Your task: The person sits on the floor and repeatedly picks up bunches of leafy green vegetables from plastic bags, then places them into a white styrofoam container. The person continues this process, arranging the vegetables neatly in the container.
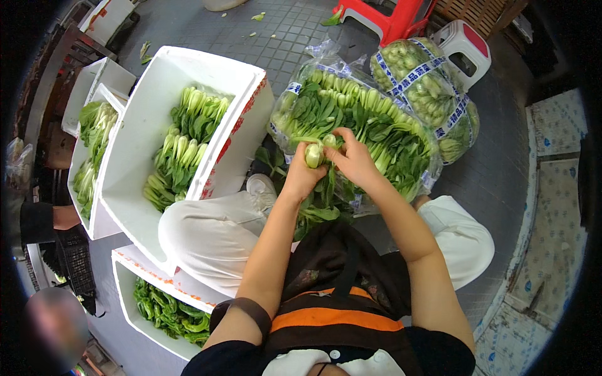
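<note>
My left hand (305, 171) is closed around heads of bok choy (313, 156), their pale stem ends facing up. My right hand (349, 157) pinches at the stalks of the same bunch with thumb and fingers. Behind both hands lies an opened clear plastic bag (287, 101) packed with rows of bok choy (371, 101). A white foam box (136, 141) at the left holds more bok choy (181, 150) in bunches. Loose leaves (320, 214) lie below my hands, between my legs.
Full bags of greens (418, 70) stand behind right, by a white stool (470, 56) and red stool (395, 21). Another foam box (77, 174) of greens is far left, a box of green peppers (171, 315) lower left. Another person's arm (66, 217) shows at the left edge.
</note>
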The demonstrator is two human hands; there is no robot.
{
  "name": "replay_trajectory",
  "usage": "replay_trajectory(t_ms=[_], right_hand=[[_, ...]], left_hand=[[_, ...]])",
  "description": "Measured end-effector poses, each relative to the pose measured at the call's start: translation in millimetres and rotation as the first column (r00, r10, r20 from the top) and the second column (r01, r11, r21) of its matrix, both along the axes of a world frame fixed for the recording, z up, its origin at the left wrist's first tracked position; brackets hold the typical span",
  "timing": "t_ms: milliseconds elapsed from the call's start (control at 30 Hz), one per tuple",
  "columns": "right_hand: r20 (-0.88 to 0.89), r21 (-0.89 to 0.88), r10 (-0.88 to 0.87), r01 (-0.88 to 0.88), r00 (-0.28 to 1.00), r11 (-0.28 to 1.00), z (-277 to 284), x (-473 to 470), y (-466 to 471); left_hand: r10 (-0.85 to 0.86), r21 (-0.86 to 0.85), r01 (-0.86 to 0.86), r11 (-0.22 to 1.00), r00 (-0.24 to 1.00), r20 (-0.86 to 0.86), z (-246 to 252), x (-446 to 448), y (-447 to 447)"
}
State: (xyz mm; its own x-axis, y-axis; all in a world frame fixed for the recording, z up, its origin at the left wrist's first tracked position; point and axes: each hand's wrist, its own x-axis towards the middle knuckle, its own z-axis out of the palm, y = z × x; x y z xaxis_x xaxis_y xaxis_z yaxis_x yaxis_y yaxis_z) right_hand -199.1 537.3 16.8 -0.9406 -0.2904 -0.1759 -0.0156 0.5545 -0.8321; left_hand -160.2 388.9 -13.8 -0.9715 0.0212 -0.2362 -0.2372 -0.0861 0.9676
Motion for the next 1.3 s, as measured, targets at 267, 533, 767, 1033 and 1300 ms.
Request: replay_trajectory(t_ms=[267,533,767,1033,1300], right_hand=[[-0.225,-0.131,0.079,-0.111,0.971,0.985,0.7,11.0,-0.3],[-0.242,0.119,0.477,-0.462,0.845,0.879,-6.7,5.2,33.3],[0.090,0.145,0.511,-0.519,0.855,0.842,-2.1,13.2,45.6],[-0.273,0.187,0.568,-0.537,0.776,0.823,46.9,13.0,4.4],[-0.068,0.073,0.545,-0.540,0.836,0.838,32.8,16.4,18.4]], left_hand=[[0.023,0.147,-0.030,0.989,0.998,0.050,5.6,6.9,-4.5],[-0.240,-0.100,0.260,0.960,0.954,0.177,32.7,15.2,-23.5],[-0.561,0.168,0.537,0.827,0.810,0.172,52.5,21.5,-41.3],[-0.459,-0.175,0.525,0.833,0.832,0.310,52.9,22.0,-38.6],[-0.180,0.238,0.123,0.963,0.955,0.236,55.1,25.4,-53.8]])
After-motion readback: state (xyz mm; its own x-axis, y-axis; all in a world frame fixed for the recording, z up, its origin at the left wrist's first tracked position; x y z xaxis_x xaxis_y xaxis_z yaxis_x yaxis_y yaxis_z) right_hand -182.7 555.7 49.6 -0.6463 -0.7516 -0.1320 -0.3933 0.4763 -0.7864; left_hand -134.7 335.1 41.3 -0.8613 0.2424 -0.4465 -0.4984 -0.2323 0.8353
